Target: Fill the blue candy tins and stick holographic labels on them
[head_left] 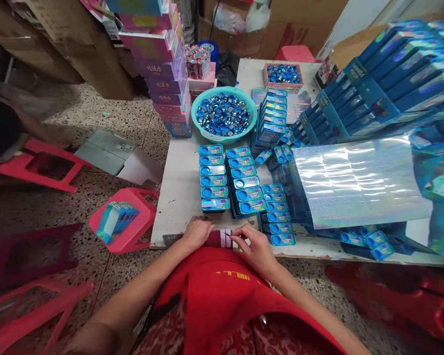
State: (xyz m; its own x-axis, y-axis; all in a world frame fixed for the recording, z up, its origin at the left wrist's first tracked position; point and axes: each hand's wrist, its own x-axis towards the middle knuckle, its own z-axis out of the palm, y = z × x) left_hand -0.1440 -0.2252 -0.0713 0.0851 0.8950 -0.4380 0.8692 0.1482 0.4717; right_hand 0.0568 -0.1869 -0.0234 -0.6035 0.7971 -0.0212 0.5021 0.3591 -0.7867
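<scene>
A dark maroon flat piece (214,239) with white bands at its right end lies along the table's front edge, against the red apron. My left hand (199,231) rests on its left part, fingers curled together over it. My right hand (254,245) pinches thumb and forefinger at the white-banded end; a tiny dark sliver shows at the fingertips, too small to name. Just beyond my hands stand rows of small blue boxes (213,180) with round blue caps on top. A second row (246,182) and a shorter row (281,217) are to the right.
A turquoise basin (197,125) of blue-and-silver caps stands behind the rows. Stacked pink boxes (163,86) rise at back left. Shiny silver sheet (358,182) and piled blue display boxes (377,93) fill the right. A red stool (142,217) stands left; another person sits at far left.
</scene>
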